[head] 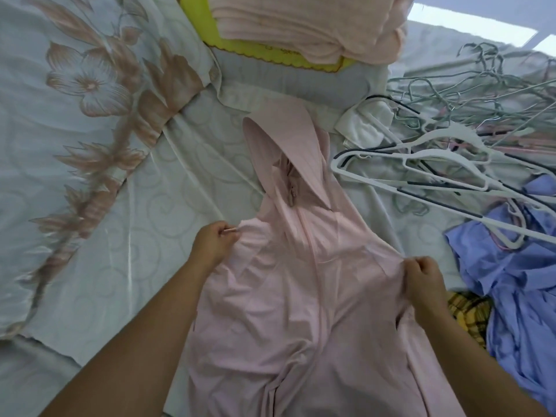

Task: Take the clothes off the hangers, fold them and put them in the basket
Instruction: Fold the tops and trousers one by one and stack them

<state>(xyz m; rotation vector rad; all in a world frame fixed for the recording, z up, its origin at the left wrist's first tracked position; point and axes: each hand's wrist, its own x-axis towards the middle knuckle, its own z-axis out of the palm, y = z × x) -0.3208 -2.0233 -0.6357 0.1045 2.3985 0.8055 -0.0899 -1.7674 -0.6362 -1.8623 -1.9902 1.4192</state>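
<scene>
A pink hooded jacket lies spread on the bed, hood pointing away from the person. The left hand pinches its left shoulder and the right hand grips its right shoulder. Beyond the hood stands the yellow basket; right of the jacket lie loose hangers and blue clothing.

On the bed lie a floral cover, a pink hooded garment, tangled hangers and blue clothes.

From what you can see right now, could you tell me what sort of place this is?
Probably a bedroom: the pink hooded garment lies on a floral bedsheet, beside loose hangers and a yellow basket.
</scene>
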